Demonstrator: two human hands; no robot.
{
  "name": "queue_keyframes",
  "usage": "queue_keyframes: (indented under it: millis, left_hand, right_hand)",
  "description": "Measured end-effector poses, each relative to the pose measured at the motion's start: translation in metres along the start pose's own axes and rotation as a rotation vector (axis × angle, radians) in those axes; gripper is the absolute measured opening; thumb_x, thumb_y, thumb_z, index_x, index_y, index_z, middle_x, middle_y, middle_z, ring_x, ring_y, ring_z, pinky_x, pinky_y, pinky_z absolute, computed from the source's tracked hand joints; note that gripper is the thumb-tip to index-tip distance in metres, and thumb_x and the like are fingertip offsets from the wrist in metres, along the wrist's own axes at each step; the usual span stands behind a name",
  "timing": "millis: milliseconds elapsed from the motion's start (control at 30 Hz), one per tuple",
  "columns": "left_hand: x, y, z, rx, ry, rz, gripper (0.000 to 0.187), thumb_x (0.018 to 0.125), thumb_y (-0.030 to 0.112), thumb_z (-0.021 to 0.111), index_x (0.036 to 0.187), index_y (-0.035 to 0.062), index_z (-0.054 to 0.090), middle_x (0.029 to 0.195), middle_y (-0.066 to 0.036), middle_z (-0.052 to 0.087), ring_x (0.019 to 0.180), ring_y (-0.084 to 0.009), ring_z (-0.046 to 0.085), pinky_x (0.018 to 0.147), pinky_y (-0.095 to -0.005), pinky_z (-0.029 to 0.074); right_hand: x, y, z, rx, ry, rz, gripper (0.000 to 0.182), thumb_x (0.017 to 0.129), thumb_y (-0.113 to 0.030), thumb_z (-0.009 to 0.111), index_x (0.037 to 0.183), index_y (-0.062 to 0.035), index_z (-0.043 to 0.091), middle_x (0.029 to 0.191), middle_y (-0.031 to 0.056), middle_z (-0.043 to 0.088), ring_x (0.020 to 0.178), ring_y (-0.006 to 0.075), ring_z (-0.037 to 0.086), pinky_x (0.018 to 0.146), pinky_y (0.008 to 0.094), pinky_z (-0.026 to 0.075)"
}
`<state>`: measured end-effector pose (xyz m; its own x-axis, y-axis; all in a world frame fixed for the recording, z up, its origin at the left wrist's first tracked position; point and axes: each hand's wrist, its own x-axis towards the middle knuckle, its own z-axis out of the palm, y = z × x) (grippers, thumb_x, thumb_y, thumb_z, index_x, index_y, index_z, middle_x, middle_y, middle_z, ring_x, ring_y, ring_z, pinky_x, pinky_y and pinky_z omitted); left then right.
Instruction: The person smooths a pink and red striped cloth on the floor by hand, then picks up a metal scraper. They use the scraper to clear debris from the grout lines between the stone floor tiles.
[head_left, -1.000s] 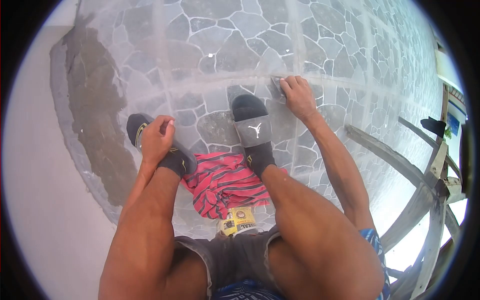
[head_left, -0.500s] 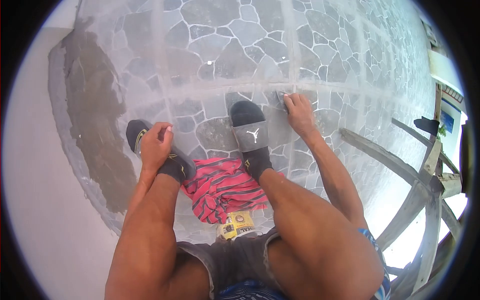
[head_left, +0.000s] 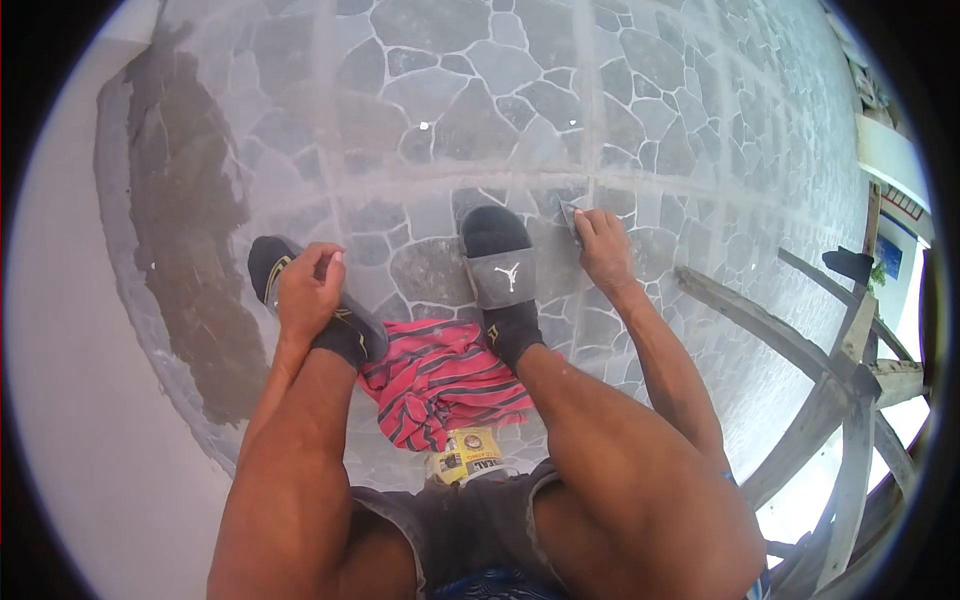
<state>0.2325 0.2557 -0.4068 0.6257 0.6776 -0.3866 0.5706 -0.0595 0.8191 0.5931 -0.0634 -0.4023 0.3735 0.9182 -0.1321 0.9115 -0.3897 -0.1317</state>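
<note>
My right hand (head_left: 606, 248) is closed round a small scraper (head_left: 568, 214), whose thin grey blade meets the stone-patterned floor (head_left: 430, 275). The hand covers its handle. Beside it is my right foot in a black slide sandal (head_left: 502, 275) with a white figure on the strap. My left hand (head_left: 311, 292) hangs over my left foot's sandal (head_left: 372, 335), fingers curled in; whether they hold anything is hidden. Between my feet lies a crumpled pink cloth (head_left: 440, 380) with dark stripes. Behind it stands a tub (head_left: 467, 455) with a yellow label, partly hidden by my shorts.
A dark, wet-looking patch (head_left: 190, 250) runs along the white wall (head_left: 60, 330) at left. Rough wooden beams (head_left: 765, 315) stand crossed at right. Small white bits (head_left: 424, 126) lie on the floor ahead. Pale lines divide the stone pattern.
My right hand and the scraper have shifted slightly toward me, and more of the blade shows. My left hand has stayed almost still.
</note>
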Motion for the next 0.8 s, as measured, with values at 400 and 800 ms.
queue_keyframes:
  millis: [400, 800]
  left_hand:
    - [0.001, -0.003, 0.001, 0.023, 0.005, 0.024, 0.012, 0.096, 0.011, 0.068, 0.103, 0.0025, 0.072, 0.076, -0.008, 0.07, 0.066, -0.0156, 0.066, 0.063, -0.03, 0.051]
    - [0.002, -0.003, 0.0, 0.068, -0.014, 0.033, 0.013, 0.097, 0.012, 0.068, 0.104, 0.0022, 0.072, 0.076, -0.009, 0.071, 0.068, -0.017, 0.068, 0.064, -0.0306, 0.052]
  right_hand:
    - [0.0, -0.027, 0.003, -0.059, 0.108, 0.085, 0.04, 0.08, 0.005, 0.065, 0.119, -0.0015, 0.065, 0.101, 0.0136, 0.06, 0.094, 0.0357, 0.06, 0.081, 0.0471, 0.049]
    - [0.023, -0.031, 0.007, -0.098, 0.143, 0.17, 0.019, 0.084, -0.003, 0.061, 0.103, -0.0017, 0.062, 0.095, 0.0168, 0.06, 0.087, 0.0384, 0.06, 0.075, 0.0506, 0.05]
